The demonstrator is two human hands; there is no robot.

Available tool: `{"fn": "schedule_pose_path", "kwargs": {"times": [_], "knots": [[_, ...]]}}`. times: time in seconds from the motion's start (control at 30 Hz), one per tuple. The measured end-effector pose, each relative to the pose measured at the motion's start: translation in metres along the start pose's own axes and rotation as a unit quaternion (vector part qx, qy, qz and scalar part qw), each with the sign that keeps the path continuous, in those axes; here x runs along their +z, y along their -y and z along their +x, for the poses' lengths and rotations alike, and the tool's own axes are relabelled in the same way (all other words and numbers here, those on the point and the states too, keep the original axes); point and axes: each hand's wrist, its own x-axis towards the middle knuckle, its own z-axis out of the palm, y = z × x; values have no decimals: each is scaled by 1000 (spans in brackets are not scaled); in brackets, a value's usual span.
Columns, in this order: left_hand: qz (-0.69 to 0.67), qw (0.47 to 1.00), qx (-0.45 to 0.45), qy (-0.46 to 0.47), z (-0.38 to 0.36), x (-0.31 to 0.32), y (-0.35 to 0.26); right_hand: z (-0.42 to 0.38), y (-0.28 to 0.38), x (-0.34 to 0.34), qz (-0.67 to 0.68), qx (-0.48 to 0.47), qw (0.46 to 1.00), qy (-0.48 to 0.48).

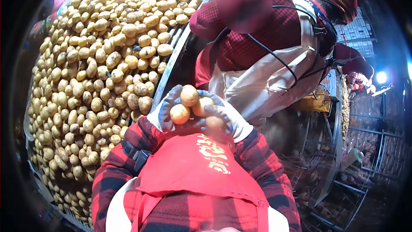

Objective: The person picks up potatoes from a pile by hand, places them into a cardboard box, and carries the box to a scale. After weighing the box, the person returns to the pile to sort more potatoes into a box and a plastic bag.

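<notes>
Fingers first, seen from my end: the left hand (166,108) and right hand (229,118), both in blue-and-white gloves, are brought together and cupped around a small cluster of potatoes. The left fingers curve up round the outer side; the right fingers bend in over the other side. I count three clearly — the top potato (189,95), the lower-left potato (180,114) and the middle potato (202,106), bunched close together. A duller, blurred potato (214,123) shows low by the right fingers; I cannot tell how firmly it is gripped.

Just below the hands, a red apron (184,163) with pale printing, over red-and-black plaid sleeves. Beyond the left hand, a broad spread of loose potatoes (92,81), piled thickly, some with dark patches. Dark parallel bars (177,32) show through near its edge, along a metal rail (171,60).

Across the rail, a co-worker (283,38) in a dark red checked top and whitish apron. Farther right — a yellow crate (315,102) and a bright lamp (381,77).
</notes>
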Motion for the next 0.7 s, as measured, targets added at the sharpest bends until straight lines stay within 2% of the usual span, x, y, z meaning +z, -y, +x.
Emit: {"fn": "schedule_pose_path", "kwargs": {"times": [0.03, 0.07, 0.13, 0.2, 0.23, 0.33, 0.37, 0.4, 0.47, 0.53, 0.57, 0.67, 0.7], "knots": [[16, 999, 41, -11, 5, -17, 7, 4, -3, -1, -6, -11, 1000, 25], [33, 996, 82, -22, 7, -16, 7, 2, -7, 8, 13, -54, 998, -12], [-155, 985, 70, 27, 2, -12, 3, 6, -18, 8, 39, -110, 992, -42], [-213, 974, 74, 30, 2, -16, 2, 9, -22, 22, 54, -190, 977, -77], [-242, 967, 77, 32, 2, -19, 2, 14, -24, 25, 21, -220, 971, -93], [-216, 970, 77, 74, 6, -36, 2, 32, -32, 26, -82, -301, 939, -142], [-207, 971, 78, 88, 6, -37, -2, 33, -29, 31, -84, -292, 942, -143], [-182, 979, 89, 15, 3, -32, -2, 30, -27, 38, -85, -282, 945, -143], [-115, 987, 112, -25, 7, -27, 13, 35, -31, 39, -88, -280, 946, -138], [-231, 969, 73, 49, 13, -9, 12, 43, -34, 37, -132, -311, 930, -147], [-250, 964, 76, 53, 10, -5, 10, 44, -32, 39, -174, -332, 913, -161], [-294, 950, 82, 66, 7, 3, 9, 28, -7, 45, -127, -298, 934, -154], [-300, 948, 81, 72, 8, 4, 7, 34, -8, 29, -149, -369, 904, -155]]}}
